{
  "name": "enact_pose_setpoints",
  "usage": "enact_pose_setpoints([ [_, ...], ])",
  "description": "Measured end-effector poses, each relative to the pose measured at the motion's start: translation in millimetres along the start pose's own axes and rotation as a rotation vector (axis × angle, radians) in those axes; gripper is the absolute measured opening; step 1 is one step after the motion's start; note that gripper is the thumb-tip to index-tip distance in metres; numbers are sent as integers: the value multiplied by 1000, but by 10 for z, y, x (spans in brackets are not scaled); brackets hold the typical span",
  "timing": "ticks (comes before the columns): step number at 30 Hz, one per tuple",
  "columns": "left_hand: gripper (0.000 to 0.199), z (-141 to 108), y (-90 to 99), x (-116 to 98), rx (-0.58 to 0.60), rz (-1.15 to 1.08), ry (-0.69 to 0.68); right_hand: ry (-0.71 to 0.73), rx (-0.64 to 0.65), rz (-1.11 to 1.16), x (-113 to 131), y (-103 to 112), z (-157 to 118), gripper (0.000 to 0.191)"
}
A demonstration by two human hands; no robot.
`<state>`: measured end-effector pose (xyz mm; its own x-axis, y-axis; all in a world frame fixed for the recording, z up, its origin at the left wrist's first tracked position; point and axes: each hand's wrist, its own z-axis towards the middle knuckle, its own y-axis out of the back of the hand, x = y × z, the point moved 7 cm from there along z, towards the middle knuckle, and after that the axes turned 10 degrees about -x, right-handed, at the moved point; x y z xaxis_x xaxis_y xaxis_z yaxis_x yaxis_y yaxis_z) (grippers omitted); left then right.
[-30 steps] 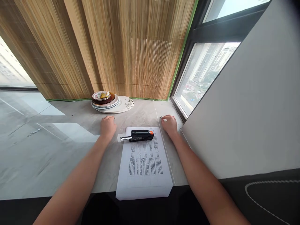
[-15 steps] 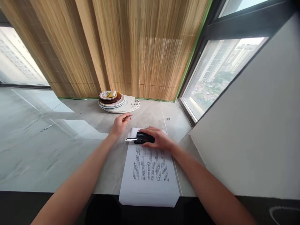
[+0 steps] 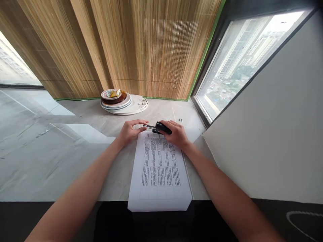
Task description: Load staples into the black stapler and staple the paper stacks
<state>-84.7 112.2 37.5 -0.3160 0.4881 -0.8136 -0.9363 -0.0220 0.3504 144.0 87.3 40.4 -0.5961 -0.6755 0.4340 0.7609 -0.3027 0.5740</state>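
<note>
A black stapler (image 3: 163, 127) is gripped in my right hand (image 3: 176, 135) above the top end of the printed paper sheets (image 3: 160, 188). Its metal staple tray (image 3: 151, 127) sticks out to the left. The thumb and fingers of my left hand (image 3: 131, 131) close around the outer end of that tray. Whether a small staple strip is also between those fingers, I cannot make out. The paper lies flat, its near edge hanging over the counter's front.
Small grey pieces (image 3: 180, 119), like staple strips, lie right of the stapler on the marble-look counter (image 3: 63, 168). A stack of plates (image 3: 116, 105) stands before the bamboo blind (image 3: 141, 50). A white wall (image 3: 264, 134) and a window border the right side.
My left hand has moved right to meet the protruding tray. My right hand has lifted the stapler and shifted it toward the paper's far end. The camera view has shifted slightly.
</note>
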Motion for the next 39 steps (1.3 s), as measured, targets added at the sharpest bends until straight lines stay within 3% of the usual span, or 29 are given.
enact_pose_setpoints([
  [9,28,-35,-120,-50,119,84,-113,89,48,-1,123,-32,-1,30],
  [20,27,-52,-119,-67,146,97,-135,108,122,-7,131,-74,-7,35],
  [39,26,-24,10,-44,74,157,-105,88,96,73,-18,46,32,34],
])
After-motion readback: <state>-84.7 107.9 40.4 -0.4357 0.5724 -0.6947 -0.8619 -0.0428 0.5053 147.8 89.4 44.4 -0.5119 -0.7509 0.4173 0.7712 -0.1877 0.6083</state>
